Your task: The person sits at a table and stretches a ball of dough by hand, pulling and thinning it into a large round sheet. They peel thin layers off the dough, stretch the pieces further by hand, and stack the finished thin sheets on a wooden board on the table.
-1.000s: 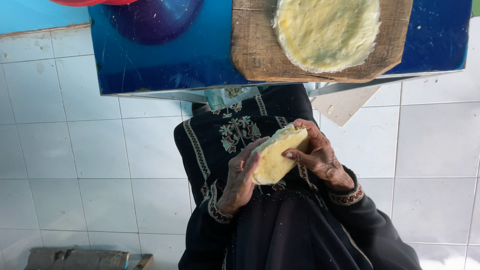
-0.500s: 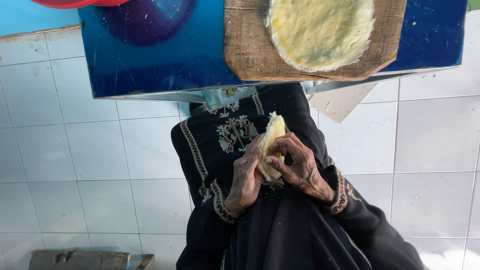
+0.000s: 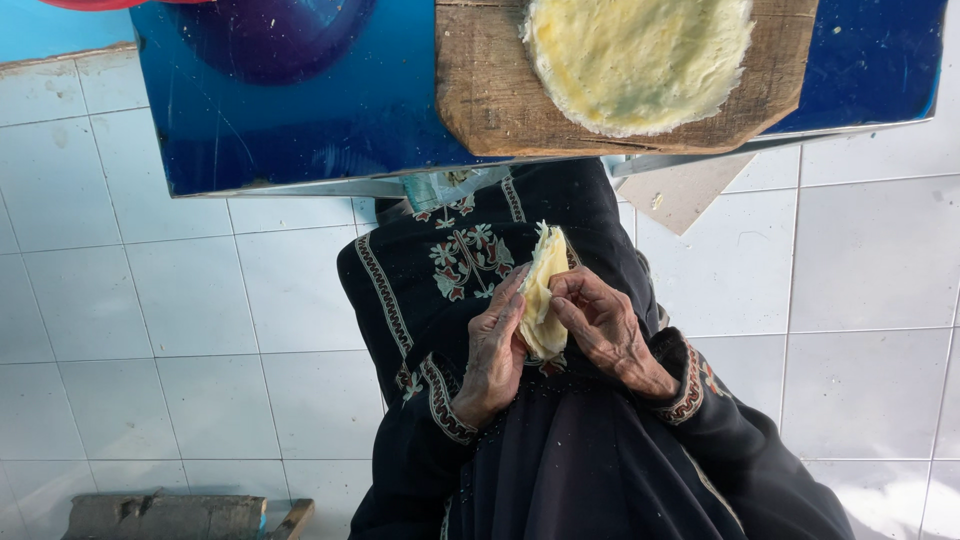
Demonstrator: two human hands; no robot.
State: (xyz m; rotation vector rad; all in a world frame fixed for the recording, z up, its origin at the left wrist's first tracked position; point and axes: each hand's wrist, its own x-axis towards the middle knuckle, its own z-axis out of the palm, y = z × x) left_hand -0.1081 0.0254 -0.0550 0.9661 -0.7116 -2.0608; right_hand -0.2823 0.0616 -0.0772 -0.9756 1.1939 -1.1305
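Pale yellow dough piece (image 3: 543, 295), looking soft, light and tearable, is being pinched along its edges between left hand (image 3: 492, 350) and right hand (image 3: 610, 330).

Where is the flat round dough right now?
The flat round dough lies on the wooden board at the top of the head view, atop the blue table.

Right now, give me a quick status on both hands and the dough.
Left hand and right hand both gripping the folded dough piece, held on edge over the lap. Flat dough round sits on wooden board. Nothing between hands and board.
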